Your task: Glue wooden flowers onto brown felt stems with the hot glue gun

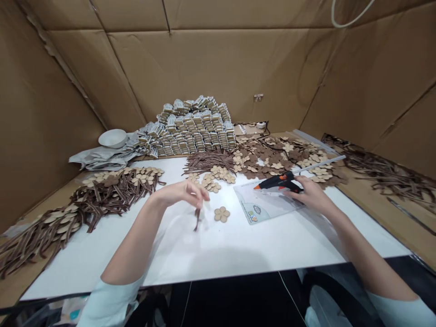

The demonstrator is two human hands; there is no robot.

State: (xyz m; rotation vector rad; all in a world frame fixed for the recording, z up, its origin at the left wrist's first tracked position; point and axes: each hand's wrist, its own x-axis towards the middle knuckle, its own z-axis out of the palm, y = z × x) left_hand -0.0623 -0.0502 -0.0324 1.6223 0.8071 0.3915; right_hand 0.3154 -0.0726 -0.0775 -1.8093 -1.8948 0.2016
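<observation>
Between the fingers of my left hand (185, 193) hangs a short brown ribbon strip (197, 220), just above the white tabletop. A tan flower cutout (222, 214) lies flat to the right of that hand. My right hand (311, 195) has its fingers around the handle of a black and orange glue gun (277, 181). The gun's orange nozzle points left, over a printed plastic sheet (250, 210) marked "DIY". A clear glue stick (320, 163) sticks out of the gun's back toward the upper right.
Behind my hands lie a bundle of brown ribbon strips (213, 160) and many brown and tan flowers (262, 156). Stacked wooden pieces (194, 131) rise at the back. Flowers with ribbons (105, 195) heap along the left, near a white bowl (113, 138). Cardboard walls (238, 68) surround the table.
</observation>
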